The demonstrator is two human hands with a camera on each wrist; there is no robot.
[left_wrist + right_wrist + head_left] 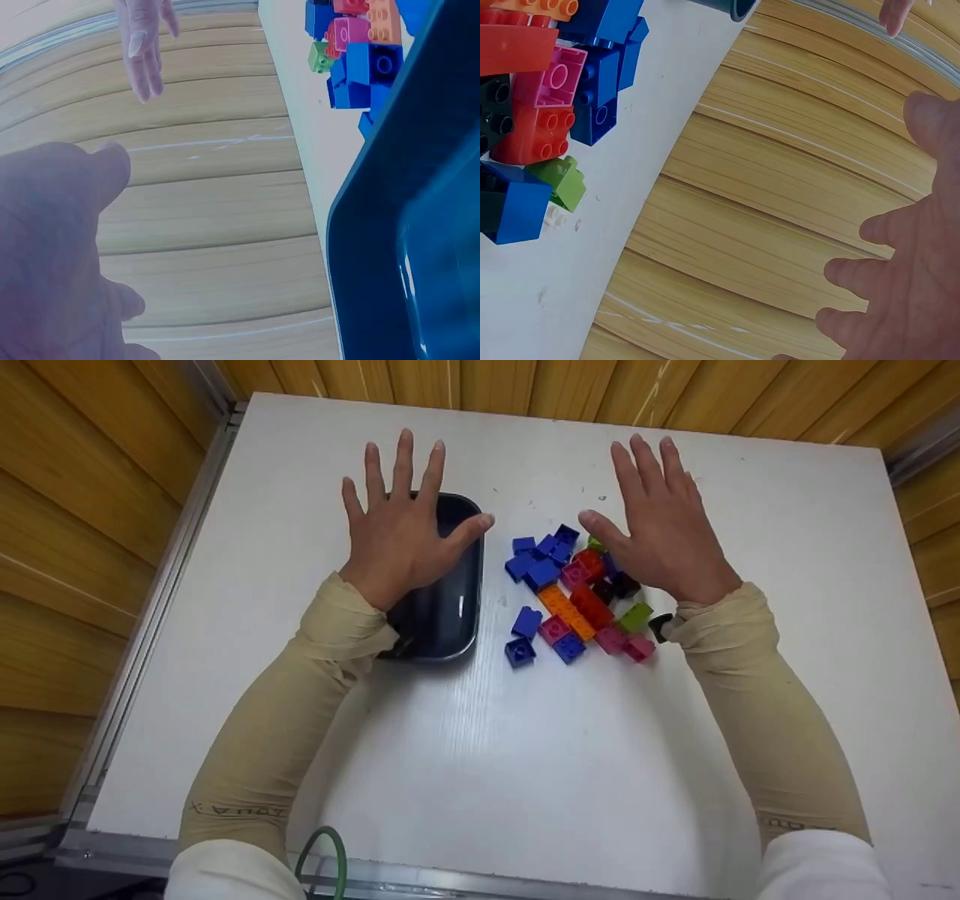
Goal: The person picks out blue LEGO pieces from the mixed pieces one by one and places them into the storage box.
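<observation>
Both hands are spread flat, fingers straight and apart, holding nothing. The left hand (401,529) hovers over the far end of the dark plastic tray (442,607), its thumb reaching past the tray's right rim; whether the palm touches the tray cannot be told. The right hand (664,536) hovers right of the tray, over the right edge of the heap of toy building bricks (574,596), its thumb close above a green brick (596,542); neither grip is closed on anything.

The bricks lie loose on the white tabletop (487,750), just right of the tray and apart from it: blue ones nearest the tray, an orange plate (564,610) and red bricks mid-heap, pink and green farther off. The tray interior that shows is bare. In my judgement the heap beside an open container suits sorting or collecting, with the open palms a neutral pose.
</observation>
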